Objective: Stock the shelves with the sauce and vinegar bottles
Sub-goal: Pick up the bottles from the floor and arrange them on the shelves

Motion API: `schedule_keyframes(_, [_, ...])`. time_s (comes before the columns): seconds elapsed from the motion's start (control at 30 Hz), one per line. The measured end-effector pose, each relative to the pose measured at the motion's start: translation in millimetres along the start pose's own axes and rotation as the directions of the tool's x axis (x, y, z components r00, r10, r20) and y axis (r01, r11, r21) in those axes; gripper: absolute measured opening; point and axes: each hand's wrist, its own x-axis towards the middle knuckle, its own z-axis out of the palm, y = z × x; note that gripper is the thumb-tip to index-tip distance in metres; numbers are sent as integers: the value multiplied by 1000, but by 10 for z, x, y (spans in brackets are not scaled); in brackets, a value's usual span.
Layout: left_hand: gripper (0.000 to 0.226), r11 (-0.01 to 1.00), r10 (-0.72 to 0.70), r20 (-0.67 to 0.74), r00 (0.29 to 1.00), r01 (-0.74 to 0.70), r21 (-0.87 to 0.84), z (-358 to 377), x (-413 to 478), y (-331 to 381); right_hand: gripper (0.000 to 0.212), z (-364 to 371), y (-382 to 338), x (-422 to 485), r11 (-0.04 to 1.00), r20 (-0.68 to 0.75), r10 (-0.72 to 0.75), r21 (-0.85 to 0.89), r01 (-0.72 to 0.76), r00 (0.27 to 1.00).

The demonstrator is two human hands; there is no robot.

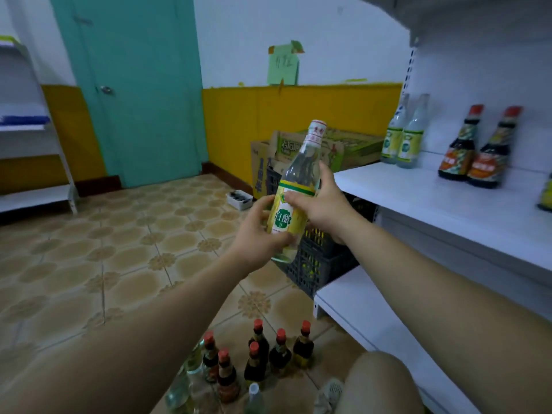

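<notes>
A clear vinegar bottle (294,186) with a yellow-green label and a white cap is held up in mid-air, tilted right, left of the white shelf (442,201). My left hand (257,234) grips its lower body and my right hand (321,201) grips its label from the right. Two vinegar bottles (401,135) and two dark sauce bottles (475,147) stand at the back of that shelf. On the floor near my knee stand several dark sauce bottles (263,354) with red caps and a few clear bottles (191,380).
A dark plastic crate (316,261) sits on the floor under the held bottle, beside a lower white shelf (367,318). Cardboard boxes (313,150) lean against the yellow wall. A teal door (140,85) and another white rack (35,130) stand to the left.
</notes>
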Motion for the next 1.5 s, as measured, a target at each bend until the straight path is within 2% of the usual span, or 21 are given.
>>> schedule_keyframes(0.1, [93, 1000, -18, 190, 982, 21, -15, 108, 130, 88, 92, -232, -64, -14, 998, -109, -67, 3, 68, 992])
schedule_keyframes(0.17, [93, 1000, 4, 264, 965, -4, -1, 201, 241, 141, 85, -368, -83, -20, 997, -153, -77, 20, 81, 985])
schedule_keyframes(0.43, [92, 992, 124, 323, 938, -109, -64, 679, 880, 351, 87, -913, -128, 126, 991, -349, -82, -125, 41, 933])
schedule_keyframes(0.53, [91, 985, 173, 360, 917, -157, -75, 901, 1150, 365, 90, -1129, -112, 274, 990, -378, -53, -140, 0, 924])
schedule_keyframes(0.7, [91, 979, 204, 457, 865, -170, -116, 1303, 1619, 224, 80, -1520, -55, 561, 980, -411, -59, -199, -26, 910])
schedule_keyframes(0.83, [80, 977, 209, 535, 819, -193, -86, 1626, 2069, 83, 82, -1760, 150, 852, 969, -456, -85, -245, -34, 886])
schedule_keyframes(0.93, [76, 978, 161, 577, 801, -210, 19, 1841, 2421, -57, 85, -1911, 378, 1094, 962, -492, -92, -270, -51, 866])
schedule_keyframes(1.0, [72, 934, 101, 601, 793, -283, 217, 1945, 2662, -164, 86, -1995, 543, 1252, 956, -517, -99, -286, -63, 850])
schedule_keyframes(1.13, [69, 692, -28, 609, 793, -424, 584, 2073, 3074, -384, 88, -2183, 765, 1591, 954, -530, -87, -288, -83, 844])
schedule_keyframes(1.2, [62, 619, -41, 600, 799, -451, 643, 2094, 3240, -498, 88, -2272, 841, 1758, 954, -528, -84, -287, -85, 845])
schedule_keyframes(1.27, [56, 601, -47, 584, 810, -444, 664, 2102, 3401, -607, 88, -2324, 920, 1922, 948, -537, -87, -303, -96, 839])
schedule_keyframes(1.5, [63, 526, -77, 560, 825, -443, 726, 2178, 3874, -675, 76, -2250, 1239, 2513, 930, -626, -157, -355, -99, 763])
